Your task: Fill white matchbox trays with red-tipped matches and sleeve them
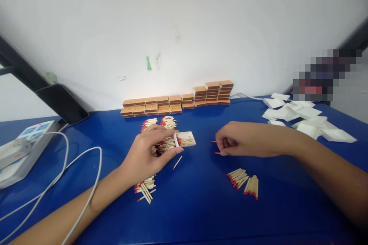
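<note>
The left forearm reaches in from the near left, and the left hand (148,149) arches over match piles (146,183) just left of the open box (188,134). Its thumb and fingers grip that box from its near and far sides, above the blue surface (195,210), with matches (181,141) lying inside. The right hand (228,139) is to the right of the box, wrist bent, fingers curled inward. Red match heads (216,153) poke out beside those fingers; whether they are pinched or only touched, I cannot tell.
</note>
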{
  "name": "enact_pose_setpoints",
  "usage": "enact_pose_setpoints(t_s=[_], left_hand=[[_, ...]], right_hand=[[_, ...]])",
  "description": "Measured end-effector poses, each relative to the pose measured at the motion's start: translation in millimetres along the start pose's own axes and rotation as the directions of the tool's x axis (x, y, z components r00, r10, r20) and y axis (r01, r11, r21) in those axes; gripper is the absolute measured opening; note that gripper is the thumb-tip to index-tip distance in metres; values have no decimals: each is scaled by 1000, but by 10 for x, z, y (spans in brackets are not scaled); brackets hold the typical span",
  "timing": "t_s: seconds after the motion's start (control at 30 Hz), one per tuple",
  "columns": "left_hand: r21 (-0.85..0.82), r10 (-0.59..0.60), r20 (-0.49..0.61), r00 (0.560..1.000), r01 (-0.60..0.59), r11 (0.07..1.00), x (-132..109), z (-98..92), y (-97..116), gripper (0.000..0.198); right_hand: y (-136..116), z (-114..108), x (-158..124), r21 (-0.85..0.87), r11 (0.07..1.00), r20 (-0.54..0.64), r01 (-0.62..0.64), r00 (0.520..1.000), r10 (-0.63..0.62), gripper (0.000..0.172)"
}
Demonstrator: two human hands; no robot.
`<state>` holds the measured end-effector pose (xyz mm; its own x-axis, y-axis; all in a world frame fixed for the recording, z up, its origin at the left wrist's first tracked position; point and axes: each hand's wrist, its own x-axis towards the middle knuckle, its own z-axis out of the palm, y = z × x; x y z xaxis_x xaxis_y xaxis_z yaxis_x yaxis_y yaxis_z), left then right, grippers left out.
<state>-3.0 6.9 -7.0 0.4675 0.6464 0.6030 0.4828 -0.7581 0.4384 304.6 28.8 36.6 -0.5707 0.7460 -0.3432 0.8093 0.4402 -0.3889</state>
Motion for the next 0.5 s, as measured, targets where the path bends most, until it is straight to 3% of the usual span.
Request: enact_pose_setpoints(t_s=[0.3,0.5], left_hand=[[0,1,58,998,-1,1000,-7,-7,-3,38],[0,-2,59,998,2,1000,-11,-10,5,37]], right_hand=[[105,-34,109,-52,998,-130,-32,991,25,17],[111,9,123,-43,999,-87,-17,996,13,24]])
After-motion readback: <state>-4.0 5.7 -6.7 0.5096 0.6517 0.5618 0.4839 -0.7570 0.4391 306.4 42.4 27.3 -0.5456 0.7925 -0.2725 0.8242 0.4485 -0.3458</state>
